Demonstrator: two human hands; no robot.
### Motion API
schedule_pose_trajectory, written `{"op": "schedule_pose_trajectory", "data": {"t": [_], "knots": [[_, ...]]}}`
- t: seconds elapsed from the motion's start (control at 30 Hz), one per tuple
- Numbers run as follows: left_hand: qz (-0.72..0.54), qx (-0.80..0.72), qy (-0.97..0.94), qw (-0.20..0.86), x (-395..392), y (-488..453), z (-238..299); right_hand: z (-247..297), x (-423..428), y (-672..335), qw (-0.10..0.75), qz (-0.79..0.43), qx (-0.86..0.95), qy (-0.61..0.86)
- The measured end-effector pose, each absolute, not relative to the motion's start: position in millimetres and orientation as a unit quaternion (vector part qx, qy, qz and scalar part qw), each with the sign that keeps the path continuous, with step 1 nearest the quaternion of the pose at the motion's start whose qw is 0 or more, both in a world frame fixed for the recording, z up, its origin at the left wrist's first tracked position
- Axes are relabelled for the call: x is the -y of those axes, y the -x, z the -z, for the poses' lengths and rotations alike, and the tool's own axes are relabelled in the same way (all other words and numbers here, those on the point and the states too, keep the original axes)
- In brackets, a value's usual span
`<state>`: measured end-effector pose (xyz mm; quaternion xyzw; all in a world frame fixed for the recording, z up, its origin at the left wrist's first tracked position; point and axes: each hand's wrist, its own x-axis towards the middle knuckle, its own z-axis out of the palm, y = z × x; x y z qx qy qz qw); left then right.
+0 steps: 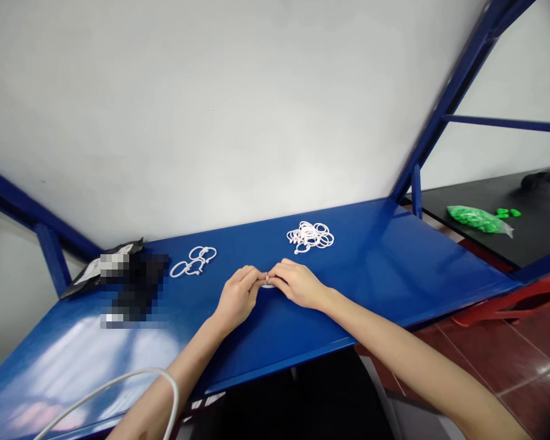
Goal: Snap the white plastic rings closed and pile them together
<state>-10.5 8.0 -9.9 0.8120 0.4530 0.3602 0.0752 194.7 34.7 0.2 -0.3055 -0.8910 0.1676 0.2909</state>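
Observation:
Both my hands meet over the middle of the blue table, pinching one white ring (269, 285) between them. My left hand (239, 294) has its thumb and fingertips closed on the ring's left side. Opposite it, my right hand (301, 283) grips the right side the same way. Much of the ring is hidden by my fingers. Beyond my right hand lies a heap of white rings (310, 236) with small knobs on them. Several more white rings (195, 261) lie in a loose group to the left of my left hand.
A black plastic package (103, 269) and a blurred-out dark object (142, 287) lie at the left of the blue table (371, 263). A white cable (119, 379) loops over my left forearm. On a black table (527, 238) at right sits a bag of green pieces (476, 219).

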Motion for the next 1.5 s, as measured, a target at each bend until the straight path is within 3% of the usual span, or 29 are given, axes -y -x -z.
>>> {"op": "schedule_pose_trajectory", "data": {"t": [0.1,0.3,0.47,0.63,0.77,0.9,1.0,1.3,1.5], "knots": [[-0.315,-0.462,-0.828,0.038,-23,23,2,0,-43,-195,0.312,-0.154,0.874,0.338],[-0.211,-0.673,-0.691,-0.160,-45,79,7,1,-76,-224,0.405,-0.029,0.804,0.435],[-0.147,-0.697,-0.672,-0.201,-48,99,15,8,-100,-250,0.411,0.016,0.739,0.534],[-0.190,-0.656,-0.705,-0.190,-42,80,4,6,-94,-246,0.410,0.029,0.730,0.546],[-0.267,-0.613,-0.733,-0.125,-26,52,-9,0,-66,-221,0.413,-0.013,0.787,0.458],[-0.320,-0.512,-0.791,0.092,-8,24,-15,-2,-38,-199,0.363,-0.135,0.864,0.323],[-0.318,-0.488,-0.784,0.214,0,11,-16,-2,-30,-195,0.313,-0.191,0.876,0.312],[-0.406,-0.494,-0.681,0.357,-1,12,-18,-8,-31,-194,0.376,-0.338,0.797,0.331],[-0.416,-0.489,-0.653,0.401,-3,13,-18,-11,-32,-195,0.361,-0.403,0.757,0.365]]}}
